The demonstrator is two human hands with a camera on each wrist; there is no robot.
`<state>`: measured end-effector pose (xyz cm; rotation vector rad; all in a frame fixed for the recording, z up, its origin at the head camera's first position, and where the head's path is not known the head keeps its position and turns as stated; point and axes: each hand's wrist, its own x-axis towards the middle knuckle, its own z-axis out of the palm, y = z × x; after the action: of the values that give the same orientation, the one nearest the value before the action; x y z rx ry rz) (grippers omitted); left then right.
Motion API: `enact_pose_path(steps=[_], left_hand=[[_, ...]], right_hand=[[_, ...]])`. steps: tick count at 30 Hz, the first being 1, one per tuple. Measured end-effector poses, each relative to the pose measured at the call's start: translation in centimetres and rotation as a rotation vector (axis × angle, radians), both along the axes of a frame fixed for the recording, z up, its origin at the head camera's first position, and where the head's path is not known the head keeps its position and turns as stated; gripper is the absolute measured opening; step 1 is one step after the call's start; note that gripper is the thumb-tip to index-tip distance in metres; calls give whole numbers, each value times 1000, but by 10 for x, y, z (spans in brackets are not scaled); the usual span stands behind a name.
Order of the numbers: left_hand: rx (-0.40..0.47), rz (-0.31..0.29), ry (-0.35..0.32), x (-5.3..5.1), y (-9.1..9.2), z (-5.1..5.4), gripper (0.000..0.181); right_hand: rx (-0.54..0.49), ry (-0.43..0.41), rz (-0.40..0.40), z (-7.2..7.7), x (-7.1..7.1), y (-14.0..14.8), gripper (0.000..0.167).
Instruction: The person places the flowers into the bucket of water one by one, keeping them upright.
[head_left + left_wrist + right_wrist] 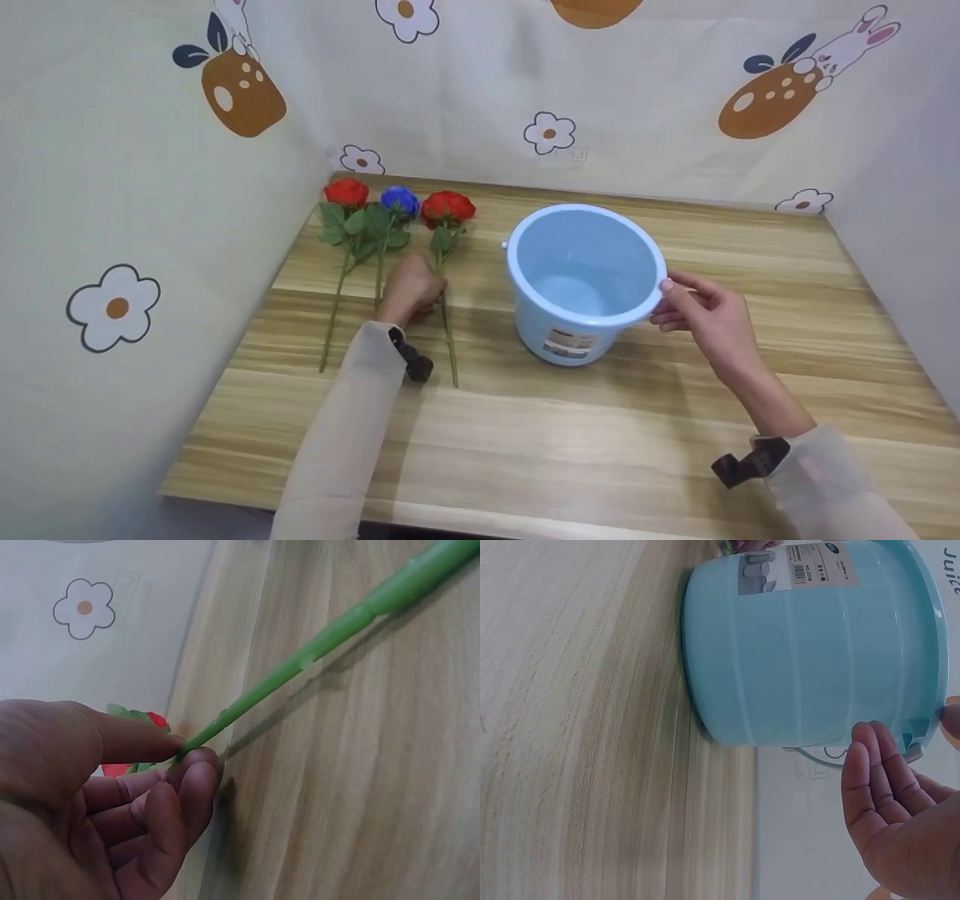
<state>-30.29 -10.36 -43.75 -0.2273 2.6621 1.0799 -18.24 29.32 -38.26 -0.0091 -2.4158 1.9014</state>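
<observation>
left hand at left of the table: thumb and index finger pinch the stem of the right-hand red rose, remaining fingers curled in beneath. that rose lies with its bloom at the far end, cut end toward the near edge. to its left, a blue rose, its lower stem partly hidden by the hand; farther left, another red rose, all three blooms in a row. light blue bucket upright, right of the roses and well inside the table's edges; paper label on its near side, thin handle hanging beside its wall. right hand at the bucket's right side: thumb on the rim, other fingers lightly bent below it, holding the edge. patterned wall covering behind, with white flowers and orange fruit.
</observation>
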Motion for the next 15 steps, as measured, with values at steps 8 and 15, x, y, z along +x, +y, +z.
enact_pose_path(steps=[8,15], left_hand=[[59,10,4,2,-1,-3,38],[135,31,-5,4,-3,-3,33]], right_hand=[[-45,5,-11,0,0,-2,54],[-34,8,-14,0,0,-2,55]])
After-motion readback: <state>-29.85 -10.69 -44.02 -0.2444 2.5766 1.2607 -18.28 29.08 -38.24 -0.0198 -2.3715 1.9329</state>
